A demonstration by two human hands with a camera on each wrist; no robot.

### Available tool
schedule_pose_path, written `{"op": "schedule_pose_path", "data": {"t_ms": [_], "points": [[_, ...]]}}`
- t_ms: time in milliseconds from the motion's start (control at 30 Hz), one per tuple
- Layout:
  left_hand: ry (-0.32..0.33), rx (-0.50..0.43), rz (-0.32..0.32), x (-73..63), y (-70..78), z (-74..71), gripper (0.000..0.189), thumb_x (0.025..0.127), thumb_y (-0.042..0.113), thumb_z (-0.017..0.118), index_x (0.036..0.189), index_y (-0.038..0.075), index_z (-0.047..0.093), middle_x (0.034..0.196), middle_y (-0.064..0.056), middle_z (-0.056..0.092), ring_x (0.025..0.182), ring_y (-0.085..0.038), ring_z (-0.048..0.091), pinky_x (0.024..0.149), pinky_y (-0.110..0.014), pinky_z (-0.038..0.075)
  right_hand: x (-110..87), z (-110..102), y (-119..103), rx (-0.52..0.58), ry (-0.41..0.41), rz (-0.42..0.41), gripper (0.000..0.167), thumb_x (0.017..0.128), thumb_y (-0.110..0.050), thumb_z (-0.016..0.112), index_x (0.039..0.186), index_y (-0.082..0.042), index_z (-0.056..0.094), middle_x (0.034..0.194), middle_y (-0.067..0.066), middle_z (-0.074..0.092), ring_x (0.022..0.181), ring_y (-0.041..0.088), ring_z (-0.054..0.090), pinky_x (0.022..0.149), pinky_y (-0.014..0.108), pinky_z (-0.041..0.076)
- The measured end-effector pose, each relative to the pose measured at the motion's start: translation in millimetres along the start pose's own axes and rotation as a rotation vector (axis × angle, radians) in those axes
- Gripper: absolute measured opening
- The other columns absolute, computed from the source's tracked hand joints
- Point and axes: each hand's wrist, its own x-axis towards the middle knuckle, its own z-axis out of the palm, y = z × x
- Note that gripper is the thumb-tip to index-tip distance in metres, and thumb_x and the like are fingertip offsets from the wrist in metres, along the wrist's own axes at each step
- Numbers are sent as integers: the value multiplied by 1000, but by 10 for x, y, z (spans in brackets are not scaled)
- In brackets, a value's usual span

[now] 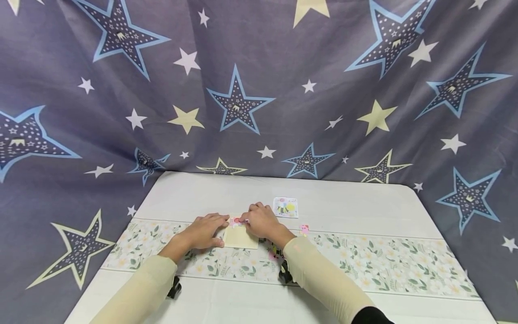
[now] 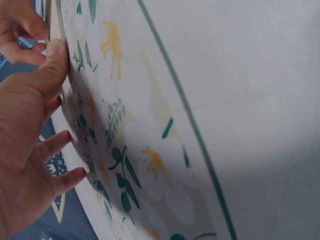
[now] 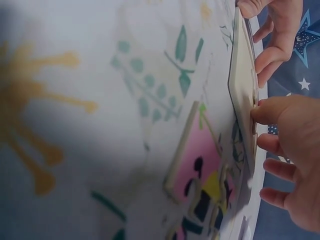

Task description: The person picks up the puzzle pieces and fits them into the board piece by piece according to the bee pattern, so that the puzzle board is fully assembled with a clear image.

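A cream square puzzle board [image 1: 240, 238] lies on the table's floral strip. My left hand [image 1: 204, 231] holds its left side, thumb at the near corner and fingers toward the far one. In the left wrist view, the other fingers [image 2: 70, 180] are spread beside it. My right hand [image 1: 263, 221] is over the board's far right part, thumb and index finger pinching a small puzzle piece. Pink and red printed pieces [image 1: 236, 221] show along the board's far edge, partly hidden by the right fingers. The right wrist view shows the right thumb [image 3: 267, 111] right at the board's surface.
A card with a bee picture [image 1: 285, 207] lies beyond my right hand. One pink piece [image 1: 304, 229] sits right of it. More pieces, pink with yellow and black [image 3: 192, 165], lie partly under my right wrist. A starry curtain [image 1: 243, 148] hangs behind the table.
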Motion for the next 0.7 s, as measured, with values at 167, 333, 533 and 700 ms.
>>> {"op": "schedule_pose_path", "data": {"t_ms": [167, 333, 533, 700], "points": [[-2, 11, -8, 8, -3, 8, 64, 87, 47, 77, 141, 17, 59, 162, -3, 42, 151, -35, 36, 117, -64, 33, 1, -17, -20, -33, -27, 18, 27, 100, -31, 62, 122, -40, 73, 114, -4, 68, 115, 20, 58, 92, 44, 52], [-5, 12, -6, 7, 4, -8, 64, 87, 46, 77, 141, 16, 59, 163, -3, 41, 151, -35, 36, 116, -66, 34, -4, -48, -54, -59, -35, 33, 27, 100, -33, 60, 123, -42, 72, 115, -4, 69, 113, 20, 58, 92, 44, 52], [-5, 14, 3, -2, 15, -34, 64, 88, 44, 77, 142, 16, 59, 163, -4, 41, 151, -36, 36, 115, -67, 35, 1, -73, -110, -90, -59, 29, 27, 103, -37, 56, 124, -44, 71, 119, -3, 68, 115, 19, 59, 95, 44, 52], [-3, -12, 10, -12, 25, -36, 64, 87, 44, 78, 141, 15, 59, 163, -5, 41, 150, -37, 37, 114, -67, 34, -26, -71, -108, -70, -81, 13, 29, 104, -36, 55, 128, -41, 70, 122, -1, 68, 117, 21, 59, 97, 46, 52]]}}
